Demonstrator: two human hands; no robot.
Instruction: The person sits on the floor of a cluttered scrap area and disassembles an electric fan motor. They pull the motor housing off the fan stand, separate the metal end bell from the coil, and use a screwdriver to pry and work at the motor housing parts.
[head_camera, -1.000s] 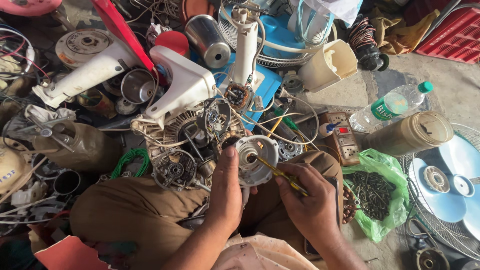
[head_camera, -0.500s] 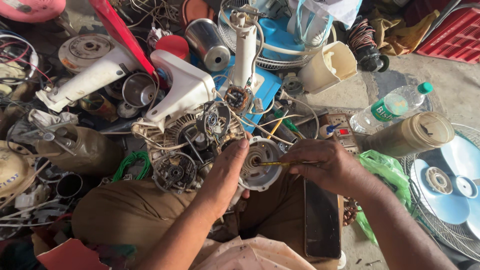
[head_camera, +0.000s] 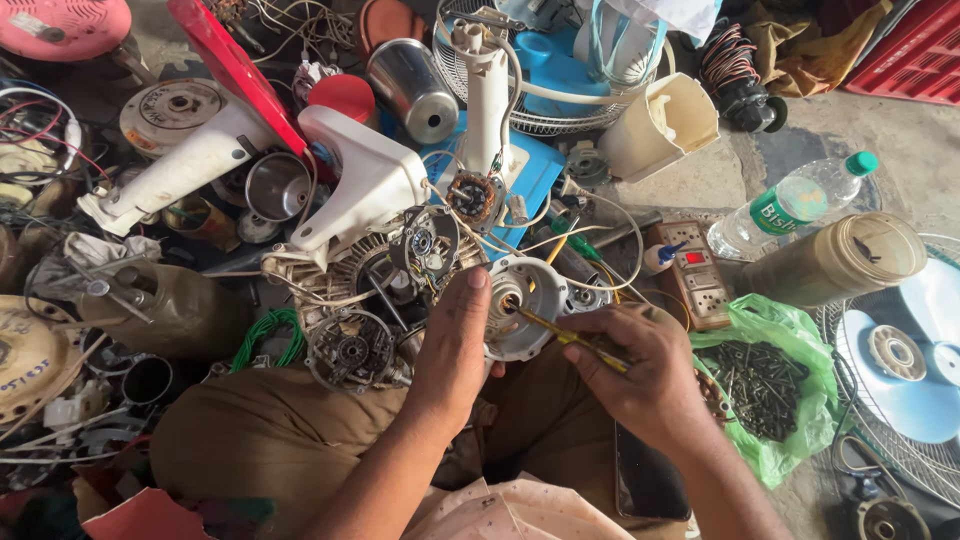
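Motor cover: round silver-grey cast housing w/ a centre hole, on the person's lap; landmark for all below.
L hand: lies on the cover's left edge, palm down, fingers together & stretched fwd, thumb side hooked on the rim; steadies it.
R hand: just right of the cover, fingers curled shut, pinching a screwdriver.
Screwdriver: yellow handle, thin shaft, slants up-left from the R hand; tip sits inside the cover near the centre hole. Can't tell if the tip meets a screw.
Stator/rotor parts: grey motor assy w/ bearing, left of the cover, just beyond the L hand.
Open fan motor: wound core & wires, above-left of the cover, close by.
White fan neck: angled plastic body, further up-left of the cover.
Blue base: flat blue plastic w/ white column on it, straight above the cover.
Switch board: beige socket box w/ red switch, right of the cover & slightly up, near.
Green bag: thin plastic bag w/ dark screws in it, right of the cover, past the R hand.
Water bottle: clear, green cap, lying down, up-right of the cover, well apart.
Tan jar: lying on its side, right of the cover, beyond the switch board.
Blue fan blade: in a wire guard, far right of the cover.
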